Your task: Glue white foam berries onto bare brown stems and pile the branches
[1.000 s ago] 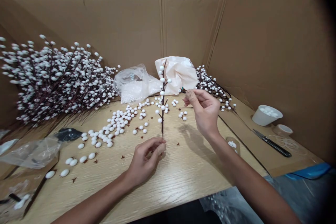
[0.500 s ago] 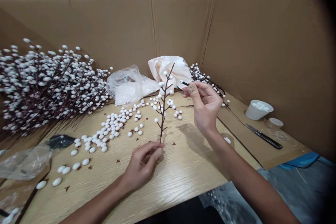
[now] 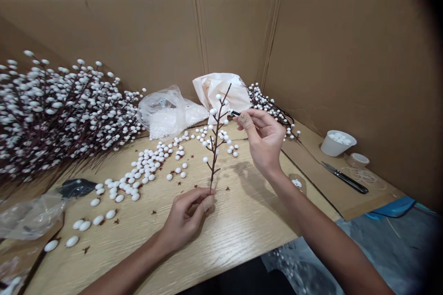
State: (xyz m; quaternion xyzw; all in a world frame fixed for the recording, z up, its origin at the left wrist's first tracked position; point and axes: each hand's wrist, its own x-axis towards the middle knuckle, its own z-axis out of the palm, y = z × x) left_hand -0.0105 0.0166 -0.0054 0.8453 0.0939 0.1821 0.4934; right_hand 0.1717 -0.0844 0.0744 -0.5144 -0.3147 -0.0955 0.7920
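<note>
The left hand (image 3: 192,216) pinched the twig (image 3: 215,147) upright, while the right hand (image 3: 263,138) pinched a small black stick (image 3: 236,113) beside it.

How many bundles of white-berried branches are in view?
2: a large bundle at the left, and a smaller bundle beyond the right hand, partly hidden.

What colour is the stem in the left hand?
Dark brown stem; best seen in the head view.

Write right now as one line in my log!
left hand: pinches brown twig low | right hand: holds black stick, tip near twig | table: loose white balls
</note>
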